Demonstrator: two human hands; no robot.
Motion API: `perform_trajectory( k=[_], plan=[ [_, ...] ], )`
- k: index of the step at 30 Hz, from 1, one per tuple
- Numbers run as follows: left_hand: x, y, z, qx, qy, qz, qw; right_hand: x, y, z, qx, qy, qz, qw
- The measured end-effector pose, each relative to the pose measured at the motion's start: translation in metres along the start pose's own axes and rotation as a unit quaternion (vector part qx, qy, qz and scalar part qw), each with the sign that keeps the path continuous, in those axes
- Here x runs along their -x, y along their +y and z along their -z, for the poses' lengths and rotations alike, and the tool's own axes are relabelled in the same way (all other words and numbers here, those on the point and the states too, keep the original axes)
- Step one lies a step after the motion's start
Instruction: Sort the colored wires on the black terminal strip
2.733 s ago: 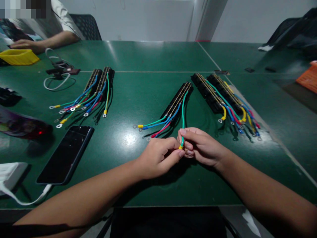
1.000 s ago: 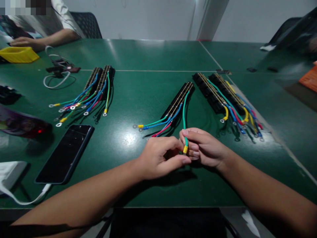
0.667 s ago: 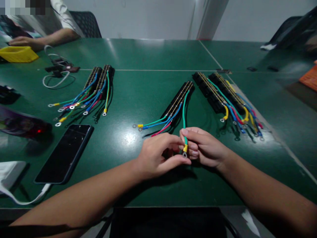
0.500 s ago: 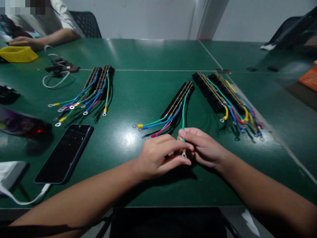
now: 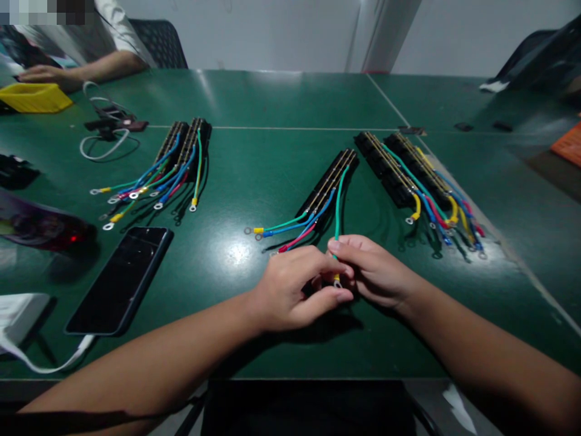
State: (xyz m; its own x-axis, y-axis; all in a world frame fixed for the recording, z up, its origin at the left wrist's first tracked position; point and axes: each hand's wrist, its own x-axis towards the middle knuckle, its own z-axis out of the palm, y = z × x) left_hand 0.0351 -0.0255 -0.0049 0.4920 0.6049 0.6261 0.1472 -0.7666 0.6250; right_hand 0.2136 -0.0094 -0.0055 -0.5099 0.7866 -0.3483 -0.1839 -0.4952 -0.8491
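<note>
A black terminal strip (image 5: pixel 329 184) with metal rails lies in front of my hands, and green, blue and red wires run from it. My right hand (image 5: pixel 374 266) pinches one green wire (image 5: pixel 338 209) between thumb and fingers. Around that wire's lower end, by the yellow sleeve and silver ring terminal (image 5: pixel 336 283), my left hand (image 5: pixel 295 287) curls its thumb and fingers. Its fingertips touch or nearly touch the end; the exact contact is partly hidden. The strip's other wires fan out to the left, above my left hand.
Two wired strips (image 5: pixel 193 148) lie at the left and two more (image 5: pixel 388 172) at the right. A phone (image 5: pixel 120 281) on a white cable, a bottle (image 5: pixel 40 224) and a white charger (image 5: pixel 22 315) are at left. A person's hand (image 5: pixel 49 77) rests near a yellow bin (image 5: pixel 36 99).
My left thumb has lowered slightly, away from the ring terminal, so the gap between thumb and fingers is wider. My right hand keeps its pinch on the green wire. The view shifted slightly.
</note>
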Motion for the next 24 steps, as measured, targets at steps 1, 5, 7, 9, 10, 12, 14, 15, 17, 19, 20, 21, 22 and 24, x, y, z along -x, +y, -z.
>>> perform_trajectory(
  k=[1,5,7,9,10,12,14,15,17,19,20,21,22,24],
  plan=[
    [0.0003,0.0001,0.0000,0.000,-0.001,0.000,1.000,0.0001,0.0001,0.0002,0.001,0.000,0.000,1.000],
    [-0.0004,0.0000,0.0005,0.010,0.006,0.026,1.000,-0.0006,0.0025,0.0004,0.026,0.003,0.015,1.000],
    [-0.0016,-0.0002,0.0008,0.020,0.015,0.040,0.999,-0.0012,0.0036,0.0004,0.047,0.008,0.020,0.999],
    [-0.0022,-0.0003,0.0009,0.031,0.020,0.040,0.999,-0.0015,0.0037,0.0002,0.058,0.011,0.020,0.998],
    [-0.0022,-0.0003,0.0008,0.034,0.022,0.035,0.999,-0.0015,0.0034,-0.0001,0.056,0.012,0.019,0.998],
    [-0.0013,0.0000,0.0007,0.030,0.017,0.026,0.999,-0.0013,0.0025,-0.0009,0.040,0.012,0.019,0.999],
    [0.0001,0.0005,0.0005,0.020,0.009,0.021,1.000,-0.0006,0.0014,-0.0019,0.025,0.018,0.022,0.999],
    [0.0008,0.0009,0.0003,0.016,0.007,0.020,1.000,-0.0002,0.0009,-0.0023,0.022,0.024,0.025,0.999],
    [0.0017,0.0016,-0.0004,0.007,0.011,0.021,1.000,0.0006,0.0004,-0.0032,0.031,0.037,0.035,0.998],
    [0.0022,0.0023,-0.0016,-0.009,0.025,0.032,0.999,0.0010,0.0002,-0.0040,0.060,0.052,0.044,0.996],
    [0.0023,0.0027,-0.0024,-0.021,0.033,0.043,0.998,0.0011,0.0002,-0.0043,0.075,0.061,0.049,0.994],
    [0.0025,0.0031,-0.0032,-0.036,0.039,0.056,0.997,0.0010,0.0002,-0.0046,0.088,0.071,0.054,0.992],
    [0.0027,0.0035,-0.0041,-0.051,0.044,0.071,0.995,0.0007,0.0002,-0.0047,0.097,0.079,0.058,0.990],
    [0.0033,0.0043,-0.0056,-0.077,0.045,0.097,0.991,0.0000,0.0003,-0.0046,0.109,0.095,0.069,0.987]
  ],
)
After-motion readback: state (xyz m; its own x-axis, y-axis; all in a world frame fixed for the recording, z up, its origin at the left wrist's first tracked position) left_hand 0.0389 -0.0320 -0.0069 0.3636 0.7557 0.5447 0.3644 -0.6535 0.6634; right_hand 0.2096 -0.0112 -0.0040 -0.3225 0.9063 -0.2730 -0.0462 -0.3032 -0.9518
